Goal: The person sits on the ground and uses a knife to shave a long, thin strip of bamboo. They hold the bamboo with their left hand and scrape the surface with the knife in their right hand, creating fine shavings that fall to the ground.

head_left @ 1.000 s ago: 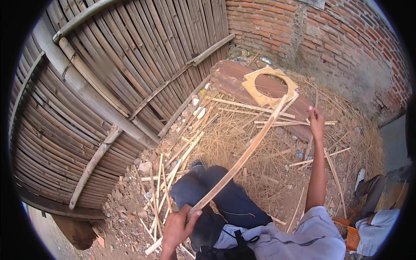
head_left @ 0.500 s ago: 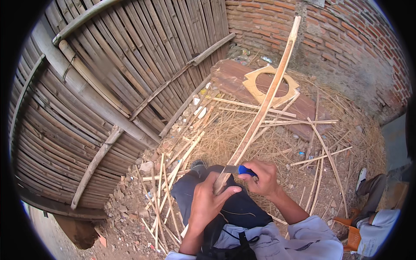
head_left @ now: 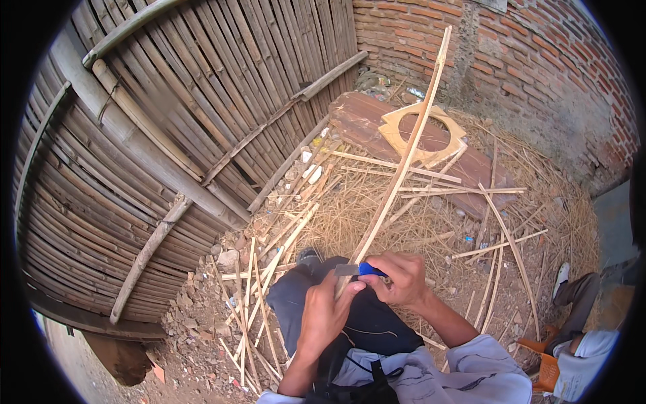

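Observation:
A long bamboo strip point(head_left: 397, 178) slants up and away from my lap toward the brick wall. Its near end is gripped in my left hand point(head_left: 321, 306), thumb along one side, above my dark trousers. My right hand point(head_left: 402, 277) is closed round the blue handle of a knife point(head_left: 369, 270). The knife's short, broad grey blade lies across the strip just beyond my left thumb and fingers. How deep the edge sits in the bamboo I cannot tell.
Split bamboo strips point(head_left: 252, 296) litter the ground to the left, more point(head_left: 501, 229) to the right. Beyond lie a brown board point(head_left: 363, 121) and a yellowish panel with a round hole point(head_left: 393, 128). A bamboo fence point(head_left: 202, 87) stands left. Another person's leg point(head_left: 575, 303) shows at right.
The strip's far end has swung slightly left, and the strip has turned to show a narrower side. My right hand and the knife have shifted a little left and down.

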Demonstrator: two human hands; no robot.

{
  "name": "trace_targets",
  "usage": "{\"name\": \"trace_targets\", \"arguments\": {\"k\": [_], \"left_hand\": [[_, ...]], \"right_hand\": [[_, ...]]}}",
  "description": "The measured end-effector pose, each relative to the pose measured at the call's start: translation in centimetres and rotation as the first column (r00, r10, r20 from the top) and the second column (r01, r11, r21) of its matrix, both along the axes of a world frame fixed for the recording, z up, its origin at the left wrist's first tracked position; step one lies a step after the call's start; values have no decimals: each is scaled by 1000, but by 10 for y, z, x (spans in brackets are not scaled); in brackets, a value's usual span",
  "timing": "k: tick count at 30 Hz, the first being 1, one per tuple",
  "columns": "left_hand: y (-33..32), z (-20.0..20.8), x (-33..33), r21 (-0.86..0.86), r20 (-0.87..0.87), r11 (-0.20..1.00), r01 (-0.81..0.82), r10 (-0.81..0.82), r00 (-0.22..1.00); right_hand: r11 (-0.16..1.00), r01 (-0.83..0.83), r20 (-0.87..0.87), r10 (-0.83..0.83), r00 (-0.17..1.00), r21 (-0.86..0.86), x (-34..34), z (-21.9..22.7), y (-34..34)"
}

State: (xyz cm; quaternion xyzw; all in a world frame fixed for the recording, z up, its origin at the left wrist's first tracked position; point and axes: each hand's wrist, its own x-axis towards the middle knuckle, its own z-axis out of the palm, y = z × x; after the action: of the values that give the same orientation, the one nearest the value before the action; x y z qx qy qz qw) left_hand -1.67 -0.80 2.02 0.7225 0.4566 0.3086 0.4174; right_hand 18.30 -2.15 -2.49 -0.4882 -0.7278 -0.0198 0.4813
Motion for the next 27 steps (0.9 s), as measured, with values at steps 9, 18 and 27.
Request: {"name": "trace_targets", "arguments": {"k": [9, 18, 27], "left_hand": [[-19, -11, -33, -103, -126, 995, 4, -17, 992], [-34, -30, -74, -172, -89, 983, -71, 56, 994], [-10, -6, -23, -2, 103, 999, -50, 50, 993]], "right_hand": [[925, 368, -178, -347, 921, 96, 60, 8, 39], [927, 375, -215, -363, 906, 13, 122, 29, 37], [996, -90, -75, 87, 993, -28, -17, -4, -5]]}}
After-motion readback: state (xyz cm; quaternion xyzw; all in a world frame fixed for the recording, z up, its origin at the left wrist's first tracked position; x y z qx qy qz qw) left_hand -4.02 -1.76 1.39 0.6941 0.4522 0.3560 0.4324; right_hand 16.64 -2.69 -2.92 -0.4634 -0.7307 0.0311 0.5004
